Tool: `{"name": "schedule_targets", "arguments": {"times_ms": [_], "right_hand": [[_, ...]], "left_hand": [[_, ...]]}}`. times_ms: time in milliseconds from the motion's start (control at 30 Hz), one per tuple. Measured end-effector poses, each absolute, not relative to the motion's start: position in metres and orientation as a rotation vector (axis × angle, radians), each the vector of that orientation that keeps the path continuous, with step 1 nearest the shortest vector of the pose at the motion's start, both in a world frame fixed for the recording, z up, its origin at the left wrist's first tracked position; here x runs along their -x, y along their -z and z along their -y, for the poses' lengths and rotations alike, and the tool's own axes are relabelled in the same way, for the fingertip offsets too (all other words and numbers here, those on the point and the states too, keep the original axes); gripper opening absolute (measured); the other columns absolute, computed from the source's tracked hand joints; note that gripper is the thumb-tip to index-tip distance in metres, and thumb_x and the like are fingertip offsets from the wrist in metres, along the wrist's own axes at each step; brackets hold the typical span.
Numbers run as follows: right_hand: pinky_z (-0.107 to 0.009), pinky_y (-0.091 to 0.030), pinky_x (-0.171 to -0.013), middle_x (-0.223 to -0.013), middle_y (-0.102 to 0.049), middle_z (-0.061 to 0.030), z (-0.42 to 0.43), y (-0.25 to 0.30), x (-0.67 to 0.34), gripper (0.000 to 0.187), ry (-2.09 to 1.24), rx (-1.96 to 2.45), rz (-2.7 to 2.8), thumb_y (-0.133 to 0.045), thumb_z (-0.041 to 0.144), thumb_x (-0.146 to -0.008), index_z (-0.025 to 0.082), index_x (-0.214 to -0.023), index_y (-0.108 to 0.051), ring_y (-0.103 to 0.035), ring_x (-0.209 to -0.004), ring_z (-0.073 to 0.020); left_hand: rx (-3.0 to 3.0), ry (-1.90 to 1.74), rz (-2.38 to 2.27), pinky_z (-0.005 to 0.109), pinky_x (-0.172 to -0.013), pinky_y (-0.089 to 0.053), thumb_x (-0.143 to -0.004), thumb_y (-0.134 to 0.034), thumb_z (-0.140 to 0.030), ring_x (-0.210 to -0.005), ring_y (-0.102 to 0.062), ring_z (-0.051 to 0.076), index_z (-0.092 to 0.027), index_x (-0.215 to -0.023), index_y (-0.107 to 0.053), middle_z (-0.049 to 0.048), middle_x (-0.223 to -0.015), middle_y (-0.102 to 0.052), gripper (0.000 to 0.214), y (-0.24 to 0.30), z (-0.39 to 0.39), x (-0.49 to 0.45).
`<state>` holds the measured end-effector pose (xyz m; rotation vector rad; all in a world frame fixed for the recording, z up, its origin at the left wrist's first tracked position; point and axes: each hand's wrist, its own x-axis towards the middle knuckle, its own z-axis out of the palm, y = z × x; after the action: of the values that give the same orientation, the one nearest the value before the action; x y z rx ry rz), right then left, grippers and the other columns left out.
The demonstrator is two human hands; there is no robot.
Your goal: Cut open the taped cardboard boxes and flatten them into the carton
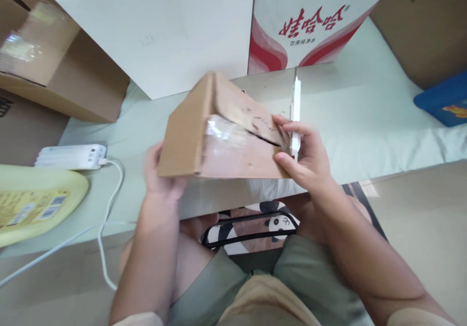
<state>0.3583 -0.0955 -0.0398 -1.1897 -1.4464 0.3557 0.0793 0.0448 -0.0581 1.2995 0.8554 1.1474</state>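
A small brown cardboard box [244, 155], tilted, is held up in front of me over the edge of the pale green surface. Clear tape shines on its near face, and a dark open slit runs along the seam toward the right end. My left hand [160, 172] is closed around the left end of the box, its fingers partly hidden behind it. In my right hand [308, 153] is a white utility knife [296, 104], standing upright with a thin grey tip at the top. The thumb and fingers of that hand also touch the box's right end.
Behind stand a large white box [160, 34] and a white-and-red carton [292, 34]. Brown boxes [83, 68] are stacked at left, near a white power bank [73, 156] with a cable [109, 209] and a yellow bottle [40, 202]. A blue item [443, 102] lies at right.
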Motion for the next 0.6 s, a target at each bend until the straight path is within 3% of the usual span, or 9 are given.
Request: {"name": "schedule_targets", "arguments": {"times_ms": [100,333,467,600], "right_hand": [[-0.052,-0.048,-0.124,-0.147,-0.069,-0.0087,0.094,0.042,-0.354,0.045,-0.408,1.215,1.481,-0.08,0.037,-0.092,0.032,-0.13,-0.057,-0.058,-0.147,-0.0277],[-0.055,-0.041,-0.129,-0.154,-0.064,-0.0046,0.091,0.045,-0.344,0.053,-0.495,1.047,1.513,-0.082,0.037,-0.09,0.036,-0.136,-0.055,-0.05,-0.154,-0.0284],[-0.053,-0.049,-0.123,-0.149,-0.068,-0.0067,0.091,0.042,-0.335,0.049,-0.515,1.01,1.622,-0.081,0.029,-0.09,0.034,-0.133,-0.058,-0.056,-0.149,-0.029],[-0.051,-0.053,-0.119,-0.146,-0.07,-0.0083,0.092,0.039,-0.328,0.042,-0.512,1.01,1.644,-0.078,0.024,-0.091,0.032,-0.128,-0.06,-0.06,-0.145,-0.0283]], "left_hand": [[-1.142,-1.428,-0.817,0.028,-0.09,-0.064,-0.073,-0.067,-0.052,-0.096,-0.074,0.019,-0.023,-0.097,-0.081,-0.0014,-0.099,-0.082,0.04,0.038,-0.064,-0.051],[-1.53,-1.624,-0.63,0.039,-0.124,-0.046,-0.082,-0.066,-0.048,-0.124,-0.069,0.02,-0.031,-0.12,-0.081,-0.0084,-0.13,-0.076,0.043,0.0,-0.038,-0.043],[-1.897,-1.597,-0.58,0.046,-0.125,-0.046,-0.085,-0.075,-0.047,-0.136,-0.064,0.026,-0.036,-0.119,-0.082,-0.0072,-0.138,-0.073,0.036,-0.006,-0.027,-0.05],[-2.2,-1.387,-0.92,0.043,-0.115,-0.056,-0.089,-0.074,-0.022,-0.124,-0.072,0.023,-0.033,-0.111,-0.084,-0.0011,-0.131,-0.077,0.026,0.0,-0.026,-0.046]]}}
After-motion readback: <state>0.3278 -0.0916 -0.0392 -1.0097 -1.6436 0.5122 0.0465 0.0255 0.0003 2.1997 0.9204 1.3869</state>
